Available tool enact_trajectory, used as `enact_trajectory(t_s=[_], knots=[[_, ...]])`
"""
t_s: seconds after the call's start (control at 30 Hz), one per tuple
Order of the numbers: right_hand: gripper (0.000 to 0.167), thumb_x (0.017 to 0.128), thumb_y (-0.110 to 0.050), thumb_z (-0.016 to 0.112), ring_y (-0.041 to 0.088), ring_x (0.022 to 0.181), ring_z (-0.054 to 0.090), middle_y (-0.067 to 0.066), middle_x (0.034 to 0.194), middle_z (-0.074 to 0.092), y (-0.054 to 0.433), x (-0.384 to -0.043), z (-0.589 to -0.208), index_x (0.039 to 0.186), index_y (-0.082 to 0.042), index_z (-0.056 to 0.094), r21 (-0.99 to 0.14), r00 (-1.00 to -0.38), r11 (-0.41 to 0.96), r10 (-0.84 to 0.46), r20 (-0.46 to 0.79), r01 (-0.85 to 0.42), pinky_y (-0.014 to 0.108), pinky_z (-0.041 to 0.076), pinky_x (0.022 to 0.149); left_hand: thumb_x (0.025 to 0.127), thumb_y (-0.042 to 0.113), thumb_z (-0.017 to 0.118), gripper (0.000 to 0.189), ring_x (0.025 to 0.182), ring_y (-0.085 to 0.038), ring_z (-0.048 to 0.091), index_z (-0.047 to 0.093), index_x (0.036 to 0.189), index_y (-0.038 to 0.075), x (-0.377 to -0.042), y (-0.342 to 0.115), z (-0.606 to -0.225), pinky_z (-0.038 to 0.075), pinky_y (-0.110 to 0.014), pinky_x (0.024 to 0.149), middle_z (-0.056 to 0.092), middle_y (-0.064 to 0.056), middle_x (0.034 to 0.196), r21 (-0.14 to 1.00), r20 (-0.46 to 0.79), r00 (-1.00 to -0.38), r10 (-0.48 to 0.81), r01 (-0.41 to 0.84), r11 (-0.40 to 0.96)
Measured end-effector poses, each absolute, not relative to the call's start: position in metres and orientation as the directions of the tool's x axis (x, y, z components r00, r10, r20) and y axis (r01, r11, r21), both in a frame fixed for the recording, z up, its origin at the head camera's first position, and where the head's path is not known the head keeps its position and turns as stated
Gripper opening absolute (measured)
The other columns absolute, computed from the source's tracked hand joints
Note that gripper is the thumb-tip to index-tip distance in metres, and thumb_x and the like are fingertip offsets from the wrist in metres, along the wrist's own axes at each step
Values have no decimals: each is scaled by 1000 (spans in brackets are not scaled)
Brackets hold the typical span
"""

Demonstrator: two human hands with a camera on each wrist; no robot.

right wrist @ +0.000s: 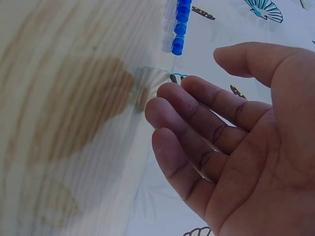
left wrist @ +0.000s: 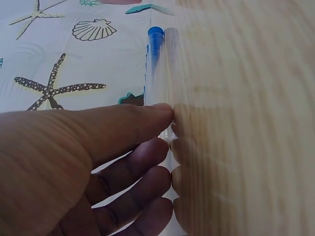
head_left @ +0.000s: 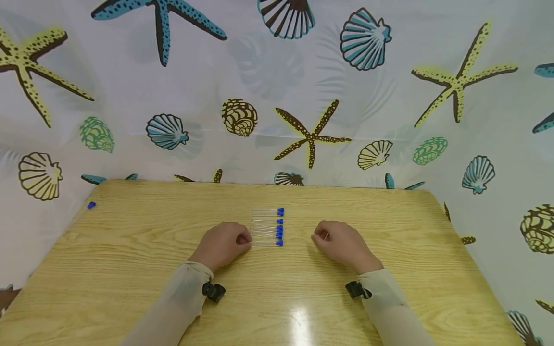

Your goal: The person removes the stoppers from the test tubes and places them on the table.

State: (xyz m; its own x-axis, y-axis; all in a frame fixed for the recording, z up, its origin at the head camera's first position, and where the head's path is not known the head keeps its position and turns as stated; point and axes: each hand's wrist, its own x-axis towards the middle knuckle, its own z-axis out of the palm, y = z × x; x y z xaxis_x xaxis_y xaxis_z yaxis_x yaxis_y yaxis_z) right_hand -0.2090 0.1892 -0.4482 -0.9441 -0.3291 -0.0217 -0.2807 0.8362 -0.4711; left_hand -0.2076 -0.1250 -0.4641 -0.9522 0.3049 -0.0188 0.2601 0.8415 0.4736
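Note:
Several clear test tubes (head_left: 265,222) with blue caps (head_left: 280,221) lie side by side on the wooden table, caps toward the right. My left hand (head_left: 222,246) pinches the uncapped end of the nearest test tube (head_left: 263,243) between thumb and fingertips. In the left wrist view, this tube's blue cap (left wrist: 155,30) points away from the thumb, and the other fingertips touch the tabletop. To the right of the caps, my right hand (head_left: 344,246) hovers just over the table with loosely bent fingers (right wrist: 179,157) and nothing held.
A small blue object (head_left: 91,204) lies near the table's far left edge. The wood-grain table (head_left: 151,211) ends at a hanging cloth (head_left: 199,158) printed with shells and starfish. Each wrist carries a small black camera (head_left: 214,291).

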Motion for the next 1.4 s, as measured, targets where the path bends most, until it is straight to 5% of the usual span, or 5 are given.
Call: enact_trajectory(t_s=[0.5, 1.4], knots=[[14, 101, -32, 68, 7, 78, 61, -10, 91, 69, 187, -206, -449, 102, -20, 75, -461, -948, 844, -318, -17, -275, 36, 54, 75, 95, 18, 73, 7, 71, -8, 56, 75, 88, 21, -206, -129, -465, 53, -34, 71, 66, 9, 83, 453, 12, -938, 345, 313, 835], [10, 101, -28, 70, 6, 79, 59, -10, 92, 67, 183, -200, -434, 105, -20, 75, -476, -936, 811, -338, 93, -340, 31, 52, 71, 94, 24, 78, 4, 86, -11, 67, 78, 97, 21, -190, -119, -422, 58, -35, 80, 69, 10, 91, 400, 82, -920, 384, 384, 832]])
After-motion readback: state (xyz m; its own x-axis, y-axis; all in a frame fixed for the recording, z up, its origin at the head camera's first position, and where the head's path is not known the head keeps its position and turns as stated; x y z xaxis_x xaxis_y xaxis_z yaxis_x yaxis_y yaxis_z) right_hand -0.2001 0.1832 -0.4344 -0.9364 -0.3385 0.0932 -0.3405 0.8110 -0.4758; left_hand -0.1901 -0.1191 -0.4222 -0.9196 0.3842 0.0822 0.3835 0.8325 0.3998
